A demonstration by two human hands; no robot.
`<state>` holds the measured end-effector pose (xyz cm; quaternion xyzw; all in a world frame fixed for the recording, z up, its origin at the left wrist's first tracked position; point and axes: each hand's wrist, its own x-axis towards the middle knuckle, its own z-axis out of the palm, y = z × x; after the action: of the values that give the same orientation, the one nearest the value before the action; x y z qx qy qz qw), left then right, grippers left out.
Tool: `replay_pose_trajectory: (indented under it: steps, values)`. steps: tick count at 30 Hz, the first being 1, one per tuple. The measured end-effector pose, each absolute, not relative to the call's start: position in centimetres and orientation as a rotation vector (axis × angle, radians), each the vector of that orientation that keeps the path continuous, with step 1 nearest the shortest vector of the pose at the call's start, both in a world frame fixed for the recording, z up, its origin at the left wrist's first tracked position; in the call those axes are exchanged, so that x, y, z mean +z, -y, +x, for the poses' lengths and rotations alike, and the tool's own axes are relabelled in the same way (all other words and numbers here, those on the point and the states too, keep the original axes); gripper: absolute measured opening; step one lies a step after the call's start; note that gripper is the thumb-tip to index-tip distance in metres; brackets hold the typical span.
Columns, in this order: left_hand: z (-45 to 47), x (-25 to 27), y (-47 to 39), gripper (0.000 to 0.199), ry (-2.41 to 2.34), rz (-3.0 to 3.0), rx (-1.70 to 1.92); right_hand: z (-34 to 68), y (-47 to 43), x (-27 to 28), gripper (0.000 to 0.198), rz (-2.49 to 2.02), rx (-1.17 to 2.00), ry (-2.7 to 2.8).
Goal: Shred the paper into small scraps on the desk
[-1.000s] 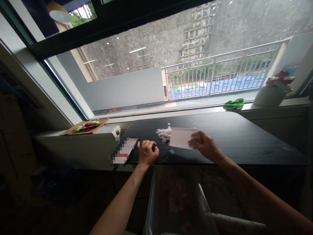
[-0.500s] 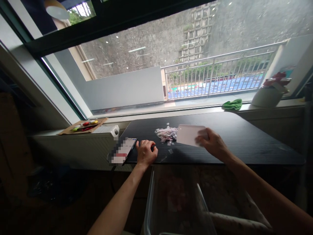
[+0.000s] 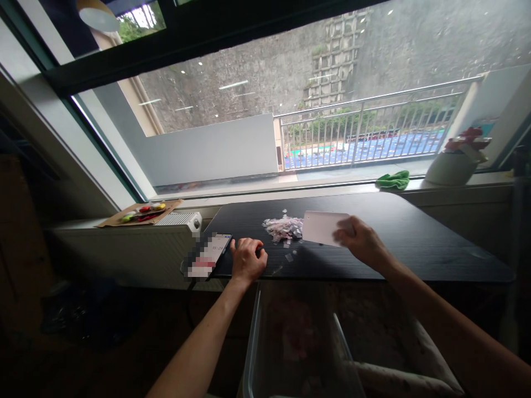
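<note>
A pale flat rectangular board with a small hole in one corner is gripped at its right end by my right hand. Its left edge is against a heap of small paper-like scraps, whitish and pink, on the dark table. A few loose pieces lie in front of the heap. My left hand rests near the table's front edge with its fingers loosely curled, and I see nothing in it. Just to its left lies a phone, partly blurred out.
Below the table edge stands a clear plastic bin with dim scraps inside. A green cloth and a white container with a red top are on the sill. At left, a radiator carries cardboard with colourful items.
The board in my right hand has shifted very slightly to the right. Another small scrap shows in front of the heap. My left hand stays in place.
</note>
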<state>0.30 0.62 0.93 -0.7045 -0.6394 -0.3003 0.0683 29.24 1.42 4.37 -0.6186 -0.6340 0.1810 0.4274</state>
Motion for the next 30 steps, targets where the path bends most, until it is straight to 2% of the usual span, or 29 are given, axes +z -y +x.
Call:
replay_pose_trajectory:
  steps: [9,15,17,22,30]
  values:
    - [0.3,0.9,-0.6,0.012,1.921,-2.125,-0.915,28.8,-0.9,3.7,0.018,-1.402,0.743,1.549]
    - [0.2,0.7,-0.8,0.010,1.912,-2.116,-0.935,28.2,-1.6,3.3,0.019,-1.559,0.679,1.466]
    - [0.2,0.6,-0.8,0.009,1.901,-2.111,-0.943,27.9,-1.4,2.8,0.027,-1.552,0.707,1.482]
    - [0.2,0.7,-0.8,0.009,1.895,-2.107,-0.944,27.7,-1.0,1.3,0.064,-1.396,0.880,1.377]
    - [0.2,0.6,-0.9,0.010,1.886,-2.097,-0.965,27.4,-1.2,0.5,0.076,-1.308,0.913,1.359]
